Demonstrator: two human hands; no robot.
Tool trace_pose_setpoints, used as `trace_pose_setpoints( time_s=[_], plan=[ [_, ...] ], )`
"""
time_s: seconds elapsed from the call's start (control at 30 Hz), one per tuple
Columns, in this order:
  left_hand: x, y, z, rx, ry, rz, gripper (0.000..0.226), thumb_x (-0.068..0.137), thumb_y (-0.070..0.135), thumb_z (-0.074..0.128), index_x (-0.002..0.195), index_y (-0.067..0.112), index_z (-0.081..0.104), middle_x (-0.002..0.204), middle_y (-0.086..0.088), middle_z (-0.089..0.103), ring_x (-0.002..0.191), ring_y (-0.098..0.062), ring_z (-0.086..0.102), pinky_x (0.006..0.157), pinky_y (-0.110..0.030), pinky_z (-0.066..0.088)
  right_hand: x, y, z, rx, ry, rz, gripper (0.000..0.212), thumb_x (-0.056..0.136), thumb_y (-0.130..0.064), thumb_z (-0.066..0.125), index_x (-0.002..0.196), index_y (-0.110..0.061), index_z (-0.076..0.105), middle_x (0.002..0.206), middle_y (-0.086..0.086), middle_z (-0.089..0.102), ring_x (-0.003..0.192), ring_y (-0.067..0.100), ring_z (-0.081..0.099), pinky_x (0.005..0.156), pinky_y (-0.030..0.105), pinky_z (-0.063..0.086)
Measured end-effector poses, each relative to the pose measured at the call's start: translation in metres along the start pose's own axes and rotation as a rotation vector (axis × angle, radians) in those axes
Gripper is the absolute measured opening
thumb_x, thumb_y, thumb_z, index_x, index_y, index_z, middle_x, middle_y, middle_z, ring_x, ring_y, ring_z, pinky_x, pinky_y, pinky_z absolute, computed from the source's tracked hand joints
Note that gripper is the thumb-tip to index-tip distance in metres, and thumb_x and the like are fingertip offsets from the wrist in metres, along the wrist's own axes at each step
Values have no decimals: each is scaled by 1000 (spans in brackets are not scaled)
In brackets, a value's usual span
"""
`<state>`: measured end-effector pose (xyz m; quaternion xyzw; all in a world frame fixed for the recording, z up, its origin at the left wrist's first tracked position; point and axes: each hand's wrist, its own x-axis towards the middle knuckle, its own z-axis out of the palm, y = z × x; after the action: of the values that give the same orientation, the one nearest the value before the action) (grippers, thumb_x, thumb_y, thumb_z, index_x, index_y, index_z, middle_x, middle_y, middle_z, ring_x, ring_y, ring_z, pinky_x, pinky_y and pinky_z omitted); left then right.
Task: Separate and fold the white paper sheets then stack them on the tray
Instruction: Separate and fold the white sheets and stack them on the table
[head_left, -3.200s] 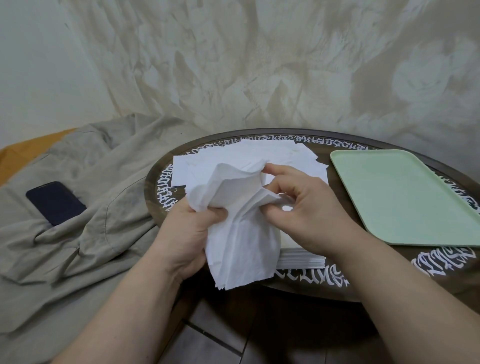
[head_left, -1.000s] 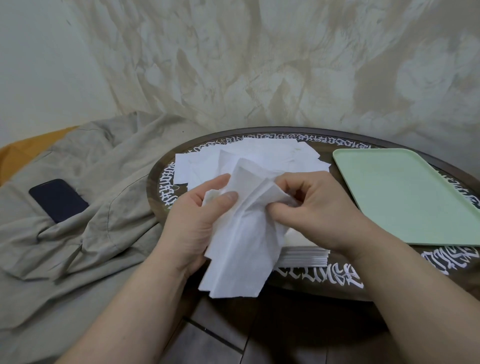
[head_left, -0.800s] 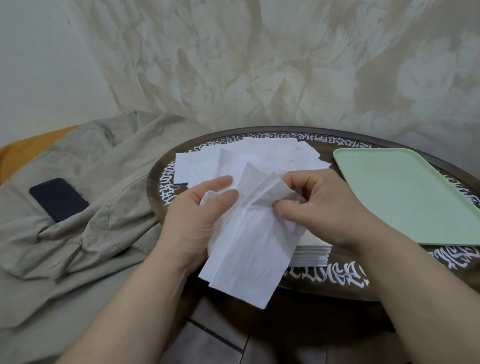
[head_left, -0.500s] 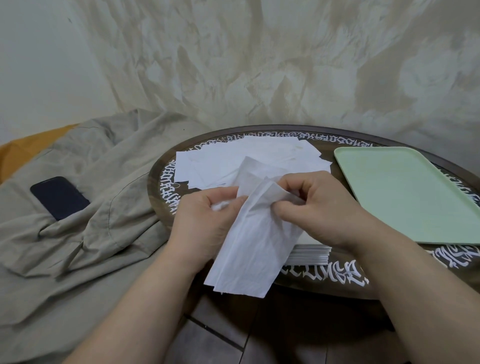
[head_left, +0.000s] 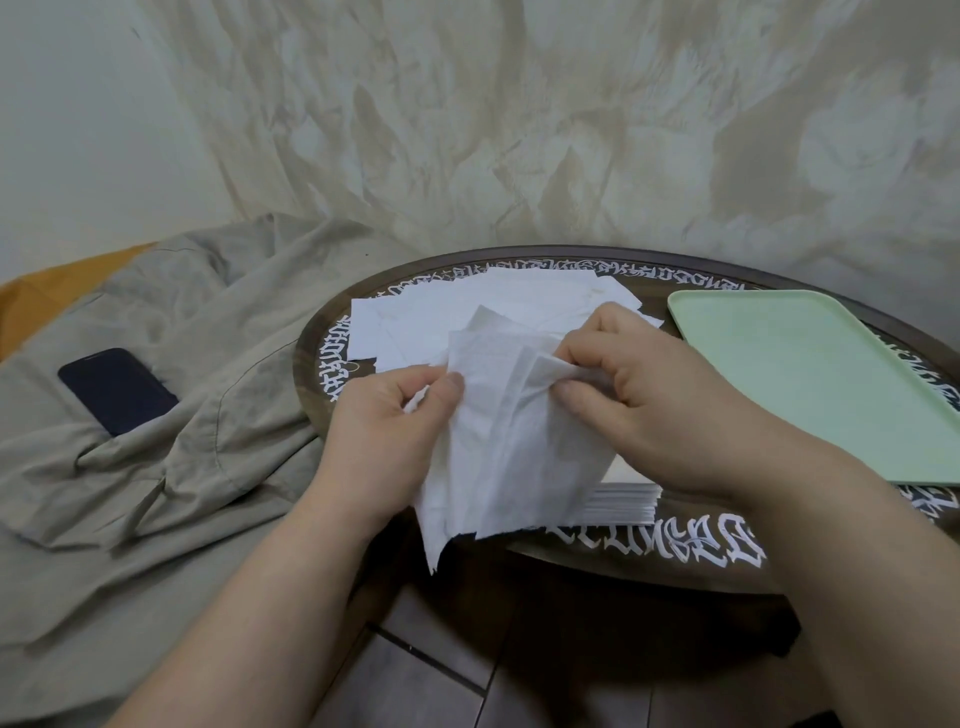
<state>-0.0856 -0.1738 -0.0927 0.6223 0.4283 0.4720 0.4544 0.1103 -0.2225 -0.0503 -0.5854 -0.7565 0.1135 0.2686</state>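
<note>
Over the near edge of the round tabletop (head_left: 649, 564), both hands hold one white paper sheet (head_left: 498, 447). Left hand (head_left: 387, 441) pinches its left edge, right hand (head_left: 654, 410) pinches a raised layer at its top right; lower end hangs past the rim. Loose sheets (head_left: 467, 312) lie spread behind, a neat stack (head_left: 623, 501) sits under the right wrist. Green tray (head_left: 810, 374) on the right. Phone (head_left: 117, 389) on grey cloth (head_left: 171, 467), left.
</note>
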Motion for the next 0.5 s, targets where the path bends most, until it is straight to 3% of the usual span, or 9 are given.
trace_pose_setpoints(
  time_s=[0.13, 0.23, 0.37, 0.5],
  plan=[
    [-2, 0, -1, 60, -62, 20, 22, 92, 20, 65, 80, 31, 79, 85, 13, 76, 82, 0, 69, 76, -22, 51, -2, -6, -3, -99, -20, -38, 15, 89, -25, 54, 77, -17, 57, 79, -5, 45, 74, 14, 49, 67, 30, 36],
    [-4, 3, 0, 70, -113, 39, 17, 92, 22, 63, 86, 30, 77, 89, 12, 77, 88, -3, 70, 79, -21, 53, -1, -1, -4, -132, 57, 2, 19, 90, -27, 52, 71, -26, 51, 77, -6, 44, 70, 9, 45, 59, 19, 31],
    [-6, 5, 1, 59, -139, 43, 24, 95, 12, 62, 86, 28, 76, 88, 13, 76, 88, -2, 70, 79, -19, 53, 0, 4, 0, -183, 104, 7, 20, 90, -29, 50, 82, -13, 58, 79, -3, 51, 75, 17, 47, 64, 29, 34],
    [-7, 7, 4, 51, -220, 45, 22, 95, 19, 62, 85, 30, 78, 85, 14, 76, 84, 0, 68, 74, -17, 49, -1, 3, 5, -17, 103, -19, 19, 92, -25, 58, 80, -11, 63, 68, -1, 58, 69, 15, 50, 61, 22, 35]
  ],
)
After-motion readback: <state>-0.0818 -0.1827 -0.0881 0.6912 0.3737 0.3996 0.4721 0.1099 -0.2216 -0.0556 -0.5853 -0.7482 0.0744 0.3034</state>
